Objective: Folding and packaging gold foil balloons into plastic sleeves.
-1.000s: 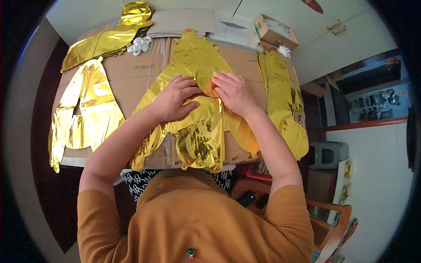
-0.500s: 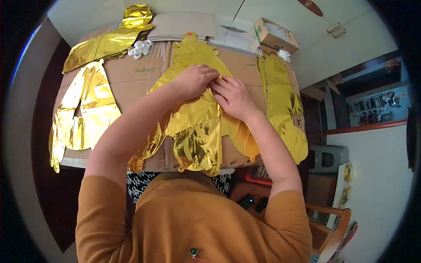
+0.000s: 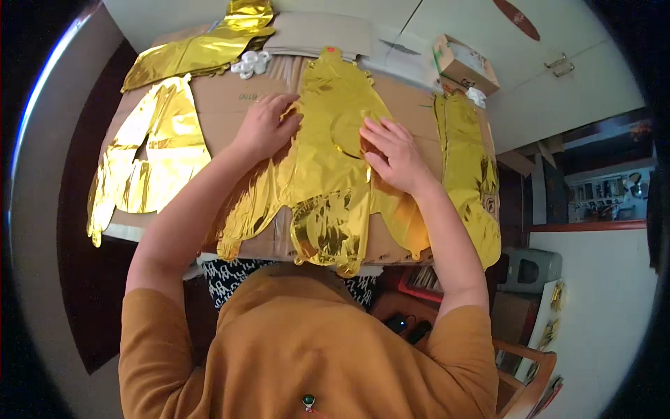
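A flat gold foil balloon (image 3: 335,105) lies in the middle of the cardboard, with a red spot on its tab at the far end and a round outline near its centre. My left hand (image 3: 266,128) is at its left edge, fingers loosely bent and thumb apart, holding nothing. On the balloon's right side, my right hand (image 3: 391,152) rests with fingers stretched out and thumb spread. Its fingertips touch the foil beside the round outline. A folded, shiny part of the foil (image 3: 328,227) lies near the front edge.
Cardboard (image 3: 230,112) covers the table. Other gold foil balloons lie on the left (image 3: 174,126), at the back left (image 3: 188,59) and on the right (image 3: 464,167). White ribbon (image 3: 251,64), cardboard sheets (image 3: 321,35) and an open box (image 3: 464,66) are at the back.
My hands were together over the middle of the balloon and have moved apart, the left toward the left edge, the right toward the right side. The round outline now shows.
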The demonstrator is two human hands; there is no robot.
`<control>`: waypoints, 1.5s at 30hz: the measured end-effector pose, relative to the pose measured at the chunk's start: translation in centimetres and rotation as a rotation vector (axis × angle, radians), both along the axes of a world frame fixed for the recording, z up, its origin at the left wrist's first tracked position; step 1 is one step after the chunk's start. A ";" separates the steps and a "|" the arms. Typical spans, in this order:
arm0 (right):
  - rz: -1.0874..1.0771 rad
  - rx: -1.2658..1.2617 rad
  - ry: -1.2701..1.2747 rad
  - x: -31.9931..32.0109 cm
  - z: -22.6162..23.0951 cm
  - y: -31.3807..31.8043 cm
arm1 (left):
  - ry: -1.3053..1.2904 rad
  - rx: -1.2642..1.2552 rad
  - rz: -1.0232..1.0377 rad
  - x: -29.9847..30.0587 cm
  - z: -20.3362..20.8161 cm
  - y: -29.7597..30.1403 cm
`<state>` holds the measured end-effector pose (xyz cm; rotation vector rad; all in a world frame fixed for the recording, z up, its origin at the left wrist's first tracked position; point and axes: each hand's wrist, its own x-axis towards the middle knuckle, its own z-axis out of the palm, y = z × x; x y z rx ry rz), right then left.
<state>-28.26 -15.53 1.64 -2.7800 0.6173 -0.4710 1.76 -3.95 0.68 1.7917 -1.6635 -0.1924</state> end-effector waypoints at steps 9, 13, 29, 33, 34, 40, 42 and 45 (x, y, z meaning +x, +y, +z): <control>0.012 -0.022 0.001 -1.5 -0.1 0.4 | -0.213 -0.056 -0.245 1.4 -1.5 2.4; 0.019 -0.003 0.006 -1.2 0.0 0.5 | -0.289 -0.061 -0.228 1.8 -1.3 3.1; 0.005 0.000 0.058 0.0 0.4 1.1 | -0.314 -0.056 -0.260 3.6 -1.3 3.1; 0.004 0.006 0.043 -0.2 0.1 1.0 | -0.305 -0.027 -0.256 3.5 -0.6 3.2; 0.007 0.002 0.041 -0.2 0.0 1.0 | -0.329 -0.047 -0.237 3.3 -0.3 3.3; -0.011 -0.013 0.061 -0.3 0.2 1.1 | -0.187 -0.035 -0.439 -5.4 3.7 3.8; -0.016 -0.028 0.069 -0.1 0.4 1.3 | -0.203 -0.032 -0.455 -6.2 2.8 3.5; -0.022 -0.051 0.092 0.3 0.8 1.6 | -0.229 -0.039 -0.443 -6.2 0.8 2.6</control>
